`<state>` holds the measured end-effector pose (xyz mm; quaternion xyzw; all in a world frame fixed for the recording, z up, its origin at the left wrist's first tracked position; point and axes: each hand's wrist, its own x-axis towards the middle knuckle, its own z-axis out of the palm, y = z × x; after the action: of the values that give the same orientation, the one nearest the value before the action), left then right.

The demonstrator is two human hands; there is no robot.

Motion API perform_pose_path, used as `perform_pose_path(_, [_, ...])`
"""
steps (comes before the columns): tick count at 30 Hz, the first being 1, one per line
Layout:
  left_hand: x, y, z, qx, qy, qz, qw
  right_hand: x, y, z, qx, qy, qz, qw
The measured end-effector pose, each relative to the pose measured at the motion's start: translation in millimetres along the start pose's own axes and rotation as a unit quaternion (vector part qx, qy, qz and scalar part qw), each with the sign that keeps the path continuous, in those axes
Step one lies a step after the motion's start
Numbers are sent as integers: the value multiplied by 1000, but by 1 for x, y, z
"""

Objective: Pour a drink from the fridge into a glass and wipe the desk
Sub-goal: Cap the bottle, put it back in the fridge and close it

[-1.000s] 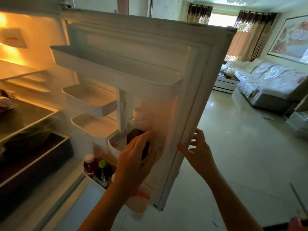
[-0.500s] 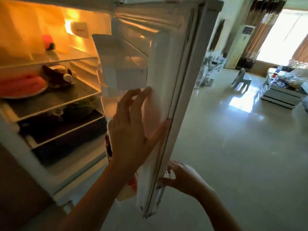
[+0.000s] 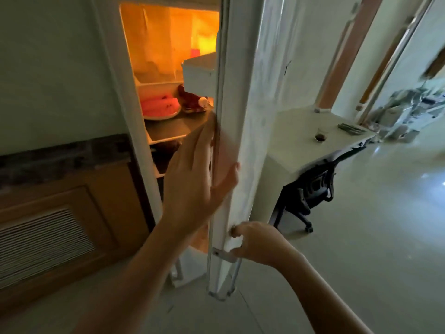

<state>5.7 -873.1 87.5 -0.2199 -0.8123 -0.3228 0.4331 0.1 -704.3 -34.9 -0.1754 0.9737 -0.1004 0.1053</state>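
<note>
Watermelon slices: on a pale plate (image 3: 160, 109), above and left of the left hand (image 3: 192, 184), on a dark shelf.
Dark red item (image 3: 190, 101): just right of the plate, same shelf; kind cannot be told.
Wooden cabinet (image 3: 60, 213): left of the left hand, against the wall.
Vent grille (image 3: 43, 242): slatted, set in the cabinet front, low and far left of the left hand.
Dark strip (image 3: 60, 157): runs along the cabinet top.
Wall (image 3: 48, 68): pale, above the cabinet.
Office chair (image 3: 310, 189): black, on castors, right of and above the right hand (image 3: 255, 242).
Floor (image 3: 361, 237): pale, glossy, right of the right hand.
Far clutter (image 3: 404, 116): upper right, blurred.
</note>
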Motion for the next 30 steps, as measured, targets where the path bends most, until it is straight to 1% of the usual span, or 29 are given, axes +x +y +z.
perform_pose_path(4, [8,-54,-13,-17,10,-15,1000,42,-39,-6,6,-48,-19,999])
perform_pose_path(6, [17,-84,-18,-23,3,-16,1000,66,-55,-7,14,-71,-19,997])
perform_pose_path(10, [37,-143,-26,19,-9,-1,1000,113,-82,-10,23,-91,-28,995])
perform_pose_path(14, [51,-189,-25,89,41,16,995,154,-103,-7,-4,-58,-26,998])
perform_pose_path(16, [57,-207,-23,119,53,24,991,171,-111,-3,-5,-40,-19,999])
perform_pose_path(23, [70,-248,-17,199,59,14,978,206,-121,1,9,36,1,999])
perform_pose_path(30, [76,-264,-12,218,53,15,974,219,-126,8,16,74,15,997])
